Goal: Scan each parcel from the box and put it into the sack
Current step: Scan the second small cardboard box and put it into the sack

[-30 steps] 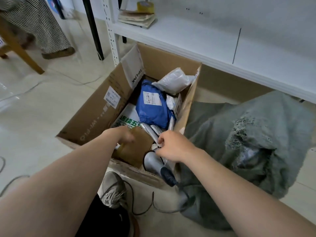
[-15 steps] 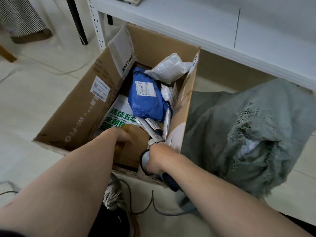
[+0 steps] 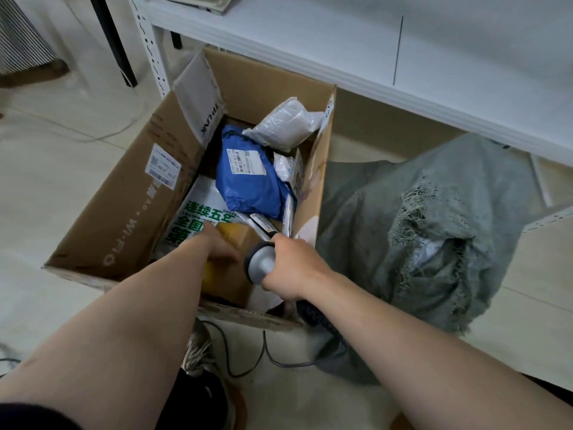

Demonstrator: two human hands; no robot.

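An open cardboard box (image 3: pixel 124 212) stands on the floor and holds several parcels: a blue bag (image 3: pixel 248 184), a white bag (image 3: pixel 285 125), a white pack with green print (image 3: pixel 198 212) and a small brown carton (image 3: pixel 235 265). My left hand (image 3: pixel 217 246) reaches into the box's near end and rests on the brown carton; its fingers are partly hidden. My right hand (image 3: pixel 294 268) grips a grey handheld scanner (image 3: pixel 259 265) over the box's near right corner. A grey-green woven sack (image 3: pixel 434 228) slumps to the right of the box.
A white shelf unit (image 3: pixel 341 41) runs behind the box and sack. The scanner's cable (image 3: pixel 248 355) loops on the floor in front of the box, next to a shoe (image 3: pixel 198 352). Pale floor (image 3: pixel 46 181) spreads to the left.
My right hand has gone from the parcels at the box's right side to gripping the scanner and lifting it. My left hand has stayed on the brown carton.
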